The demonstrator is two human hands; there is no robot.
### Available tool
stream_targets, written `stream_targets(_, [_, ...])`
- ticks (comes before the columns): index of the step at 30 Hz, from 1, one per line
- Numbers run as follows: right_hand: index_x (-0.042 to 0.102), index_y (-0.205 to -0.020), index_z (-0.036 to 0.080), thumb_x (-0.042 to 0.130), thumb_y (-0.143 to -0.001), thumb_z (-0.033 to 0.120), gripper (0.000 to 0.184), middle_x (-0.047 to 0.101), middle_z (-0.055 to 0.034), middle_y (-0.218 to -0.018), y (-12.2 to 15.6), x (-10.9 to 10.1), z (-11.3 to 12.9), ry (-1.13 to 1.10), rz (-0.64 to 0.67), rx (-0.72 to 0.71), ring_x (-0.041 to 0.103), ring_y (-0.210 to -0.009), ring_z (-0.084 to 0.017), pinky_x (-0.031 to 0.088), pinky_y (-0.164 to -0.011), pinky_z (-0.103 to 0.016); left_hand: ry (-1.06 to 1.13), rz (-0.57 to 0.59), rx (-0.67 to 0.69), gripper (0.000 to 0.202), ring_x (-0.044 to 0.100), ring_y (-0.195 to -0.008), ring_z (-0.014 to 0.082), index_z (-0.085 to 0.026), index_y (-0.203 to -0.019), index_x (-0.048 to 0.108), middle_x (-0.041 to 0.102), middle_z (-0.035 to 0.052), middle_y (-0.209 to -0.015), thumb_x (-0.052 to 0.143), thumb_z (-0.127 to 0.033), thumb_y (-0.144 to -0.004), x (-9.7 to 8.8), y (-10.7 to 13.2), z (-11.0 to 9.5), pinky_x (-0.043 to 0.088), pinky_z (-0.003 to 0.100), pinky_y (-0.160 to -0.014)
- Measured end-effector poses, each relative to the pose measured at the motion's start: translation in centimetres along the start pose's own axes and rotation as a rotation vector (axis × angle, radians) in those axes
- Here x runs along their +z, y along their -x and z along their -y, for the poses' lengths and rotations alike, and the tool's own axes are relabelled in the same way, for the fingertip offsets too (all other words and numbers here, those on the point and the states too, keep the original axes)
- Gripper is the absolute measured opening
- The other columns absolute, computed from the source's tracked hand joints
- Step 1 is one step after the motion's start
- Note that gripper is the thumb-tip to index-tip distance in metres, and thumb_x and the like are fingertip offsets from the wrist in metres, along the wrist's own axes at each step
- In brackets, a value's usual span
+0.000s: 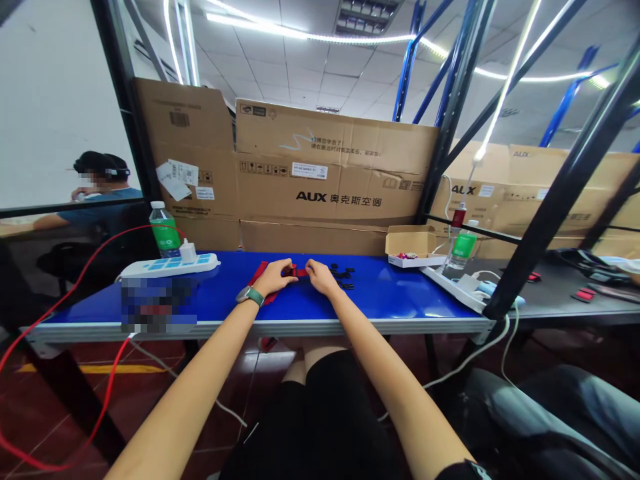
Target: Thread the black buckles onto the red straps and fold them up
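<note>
My left hand (273, 279), with a green-banded watch on its wrist, is closed around a small black piece that looks like a buckle. A red strap (301, 272) runs from that piece to my right hand (321, 277), whose fingertips pinch it. More red strap (259, 273) lies on the blue tabletop (220, 303) beneath and left of my left hand. Right beside my right hand are several small black plastic pieces (345, 274), loosely scattered. Their exact shape is too small to make out.
Left on the table are a white power strip (170, 265), a green-labelled bottle (165, 230) and a blurred-out item. At the right stand an open carton (411, 245), another bottle (463, 247) and a second power strip (453, 291). Large cardboard (335, 160) walls the back. People sit at both sides.
</note>
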State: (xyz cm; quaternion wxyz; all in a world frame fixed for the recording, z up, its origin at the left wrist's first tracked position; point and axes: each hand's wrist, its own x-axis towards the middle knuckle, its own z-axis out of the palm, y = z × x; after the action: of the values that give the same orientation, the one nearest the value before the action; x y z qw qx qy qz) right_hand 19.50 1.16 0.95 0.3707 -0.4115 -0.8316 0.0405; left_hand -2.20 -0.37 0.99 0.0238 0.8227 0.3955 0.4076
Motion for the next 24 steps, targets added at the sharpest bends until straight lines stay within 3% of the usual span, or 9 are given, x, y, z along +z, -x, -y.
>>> stream_targets(4, [0.066, -0.104, 0.021, 0.041, -0.103, 0.027, 0.025, 0.068, -0.0095, -0.103, 0.4, -0.8, 0.5, 0.161, 0.027, 0.088, 0.061, -0.1, -0.022, 0.042, -0.092, -0.034, -0.036, 0.058, -0.035, 0.026, 0.064, -0.077, 0.0198, -0.023, -0.09, 0.062, 0.069, 0.0012, -0.084, 0.076, -0.042, -0.079, -0.2, 0.4, 0.0, 0.049, 0.031, -0.074])
stream_targets(7, [0.068, -0.112, 0.016, 0.043, -0.099, 0.023, 0.029, 0.064, -0.0202, -0.12, 1.0, -1.8, 0.1, 0.343, -0.085, 0.299, 0.054, -0.119, -0.031, 0.036, -0.102, -0.047, -0.152, 0.075, -0.098, 0.029, 0.066, -0.086, 0.024, -0.024, -0.09, 0.066, 0.071, 0.0039, -0.089, 0.077, -0.048, -0.077, -0.6, 0.8, -0.2, 0.048, 0.034, -0.082])
stream_targets(9, [0.068, -0.119, 0.013, 0.047, -0.094, 0.018, 0.033, 0.059, -0.0245, -0.13, 1.4, -2.4, -0.5, 0.406, -0.12, 0.47, 0.047, -0.13, -0.036, 0.031, -0.106, -0.056, -0.231, 0.06, -0.157, 0.039, 0.065, -0.097, 0.0294, -0.024, -0.097, 0.069, 0.071, 0.0082, -0.101, 0.078, -0.054, -0.074, -0.8, 1.0, -0.5, 0.045, 0.041, -0.091])
stream_targets(12, [0.068, -0.124, 0.017, 0.049, -0.091, 0.016, 0.037, 0.058, -0.0223, -0.135, 1.8, -3.2, -1.6, 0.38, -0.024, 0.654, 0.045, -0.133, -0.037, 0.028, -0.106, -0.064, -0.247, 0.084, -0.109, 0.051, 0.057, -0.118, 0.0354, -0.027, -0.119, 0.068, 0.062, 0.012, -0.131, 0.073, -0.057, -0.079, -0.8, 1.1, -1.3, 0.038, 0.051, -0.101])
stream_targets(15, [0.069, -0.124, 0.021, 0.048, -0.091, 0.013, 0.04, 0.059, -0.021, -0.133, 1.9, -3.6, -2.4, 0.404, -0.054, 0.649, 0.045, -0.132, -0.036, 0.026, -0.106, -0.066, -0.212, 0.181, 0.047, 0.03, 0.052, -0.124, 0.0331, -0.031, -0.109, 0.073, 0.059, 0.0074, -0.138, 0.062, -0.051, -0.09, -0.5, 1.0, -2.1, 0.031, 0.053, -0.105])
stream_targets(19, [0.071, -0.121, 0.024, 0.046, -0.091, 0.009, 0.042, 0.063, -0.019, -0.127, 1.7, -3.9, -3.1, 0.409, -0.073, 0.65, 0.049, -0.127, -0.036, 0.029, -0.103, -0.066, -0.284, 0.136, 0.084, 0.037, 0.057, -0.105, 0.0281, -0.021, -0.075, 0.07, 0.07, 0.0094, -0.106, 0.051, -0.043, -0.098, -0.6, 0.7, -2.7, 0.032, 0.051, -0.102])
stream_targets(21, [0.072, -0.12, 0.027, 0.046, -0.093, 0.011, 0.04, 0.063, -0.0176, -0.127, 1.6, -3.9, -3.4, 0.4, -0.072, 0.585, 0.048, -0.126, -0.035, 0.031, -0.101, -0.065, -0.309, 0.094, 0.08, 0.036, 0.058, -0.101, 0.0275, -0.021, -0.077, 0.07, 0.07, 0.0098, -0.098, 0.049, -0.041, -0.098, -0.8, 0.6, -3.1, 0.033, 0.05, -0.1])
stream_targets(24, [0.073, -0.114, 0.026, 0.054, -0.094, 0.015, 0.03, 0.065, -0.0173, -0.125, 1.3, -3.6, -3.5, 0.431, -0.023, 0.447, 0.047, -0.127, -0.035, 0.032, -0.101, -0.064, -0.233, 0.163, 0.142, 0.026, 0.059, -0.109, 0.028, -0.026, -0.098, 0.075, 0.07, 0.0083, -0.113, 0.056, -0.045, -0.095, -1.0, 0.6, -3.8, 0.036, 0.046, -0.1])
